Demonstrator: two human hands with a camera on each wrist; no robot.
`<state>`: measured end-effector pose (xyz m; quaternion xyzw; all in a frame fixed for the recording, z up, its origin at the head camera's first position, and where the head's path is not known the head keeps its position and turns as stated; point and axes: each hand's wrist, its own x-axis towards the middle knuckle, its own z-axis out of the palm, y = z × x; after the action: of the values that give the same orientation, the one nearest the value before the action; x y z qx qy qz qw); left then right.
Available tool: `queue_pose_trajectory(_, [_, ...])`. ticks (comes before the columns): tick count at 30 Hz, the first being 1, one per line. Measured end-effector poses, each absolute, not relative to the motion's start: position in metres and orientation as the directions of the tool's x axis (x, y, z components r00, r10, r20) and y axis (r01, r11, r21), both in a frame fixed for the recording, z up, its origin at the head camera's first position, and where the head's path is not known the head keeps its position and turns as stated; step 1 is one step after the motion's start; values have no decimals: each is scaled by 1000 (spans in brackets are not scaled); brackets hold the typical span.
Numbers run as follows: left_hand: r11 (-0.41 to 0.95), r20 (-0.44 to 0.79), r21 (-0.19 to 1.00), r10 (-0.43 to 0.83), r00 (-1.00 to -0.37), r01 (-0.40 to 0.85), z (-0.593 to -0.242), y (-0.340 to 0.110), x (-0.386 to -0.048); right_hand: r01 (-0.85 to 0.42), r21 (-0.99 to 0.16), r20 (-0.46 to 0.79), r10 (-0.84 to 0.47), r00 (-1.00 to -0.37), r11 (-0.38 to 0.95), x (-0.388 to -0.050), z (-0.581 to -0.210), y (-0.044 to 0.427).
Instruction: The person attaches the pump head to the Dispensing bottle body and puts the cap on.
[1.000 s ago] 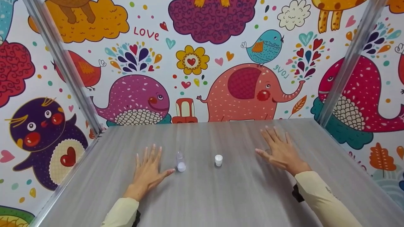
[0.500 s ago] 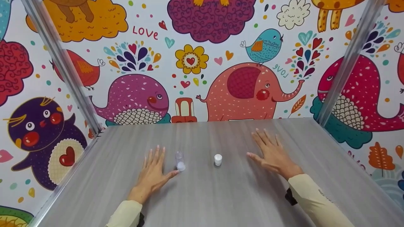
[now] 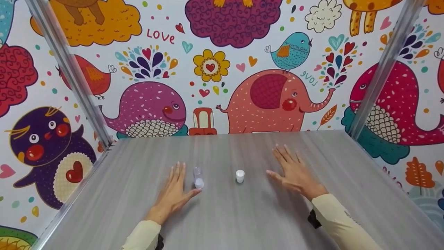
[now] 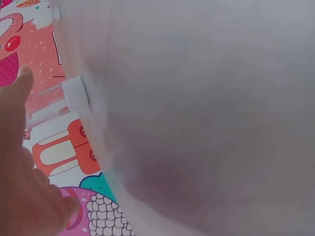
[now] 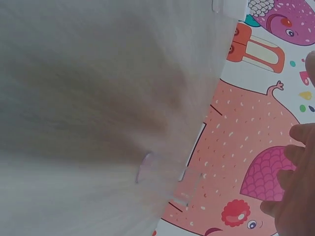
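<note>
A small clear cylinder with a wide white base (image 3: 198, 182) stands upright on the table, left of the middle. My left hand (image 3: 173, 194) is just beside it with straight fingers; its thumb tip lies close in front of the base, and I cannot tell whether they touch. To the right stands a small white cup-shaped piece (image 3: 240, 176) with a hollow top. My right hand (image 3: 296, 175), fingers straight and spread, is further right and holds nothing. In the right wrist view a clear plastic piece (image 5: 188, 189) is near that hand; in the head view the hand hides it.
The grey wood-grain table (image 3: 222, 215) meets a wall with printed cartoon animals at its back edge. A metal post (image 3: 74, 80) rises at the left back corner and another metal post (image 3: 376, 74) at the right.
Both hands have moved inward: the left to the right, closer to the clear cylinder, and the right to the left. The small pieces on the table have stayed in place.
</note>
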<state>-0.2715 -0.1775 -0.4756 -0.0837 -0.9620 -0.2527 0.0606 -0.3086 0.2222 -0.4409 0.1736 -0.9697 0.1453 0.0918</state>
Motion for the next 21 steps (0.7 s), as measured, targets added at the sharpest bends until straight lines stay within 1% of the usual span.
queue_pose_trajectory(6, [840,151,509,129,-980,189,-476,-172,-272,-365,-280,229,-307,-924,888,-306,-446,218])
queue_pose_trajectory(13, [817,172,542,119,-978,195,-481,-166,-272,-368,-317,221,-309,-925,874,-304,-449,208])
queue_pose_trajectory(21, [779,181,600,87,-980,180,-485,-163,-273,-389,-346,224,-328,-918,854,-304,-453,198])
